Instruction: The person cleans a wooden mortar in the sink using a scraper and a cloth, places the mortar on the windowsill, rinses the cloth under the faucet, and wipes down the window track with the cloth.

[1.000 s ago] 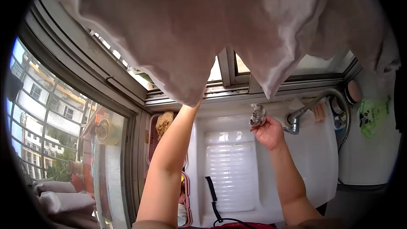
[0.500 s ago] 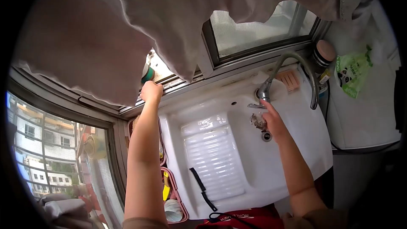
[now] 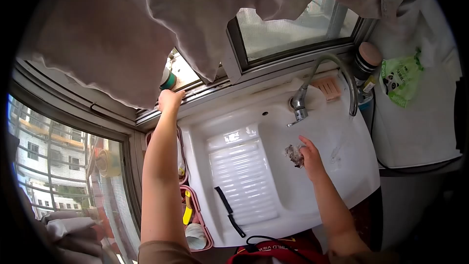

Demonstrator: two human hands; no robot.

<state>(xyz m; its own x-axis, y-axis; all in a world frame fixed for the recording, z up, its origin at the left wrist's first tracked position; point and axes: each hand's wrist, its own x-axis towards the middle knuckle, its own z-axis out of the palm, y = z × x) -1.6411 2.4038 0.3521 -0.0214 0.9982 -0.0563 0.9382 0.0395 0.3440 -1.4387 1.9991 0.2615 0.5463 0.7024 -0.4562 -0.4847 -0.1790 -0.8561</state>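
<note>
My left hand (image 3: 169, 99) rests on the window track (image 3: 210, 88) at the back left, its fingers curled and partly hidden; what they hold, if anything, does not show. Just beyond it stands a green and white round object (image 3: 168, 79), partly behind the curtain. Over the basin of the white sink (image 3: 322, 200), my right hand (image 3: 312, 158) grips a crumpled, dirty grey-brown wad (image 3: 294, 156), with the index finger stretched out. The metal faucet (image 3: 299, 102) is above and slightly left of this hand, apart from it. A thin streak of water marks the basin to its right.
A black long-handled tool (image 3: 228, 210) lies on the ribbed drainboard (image 3: 244, 166). Pink baskets (image 3: 207, 234) with a yellow item and a white cup stand left of the sink. A pink soap dish (image 3: 328, 89), a dark jar (image 3: 365, 63) and a green bag (image 3: 401, 79) are on the right. A curtain (image 3: 97, 29) hangs low.
My right hand has moved down off the faucet handle, still holding the wad. The faucet handle sits lower against the spout body. My left hand stays at the window track.
</note>
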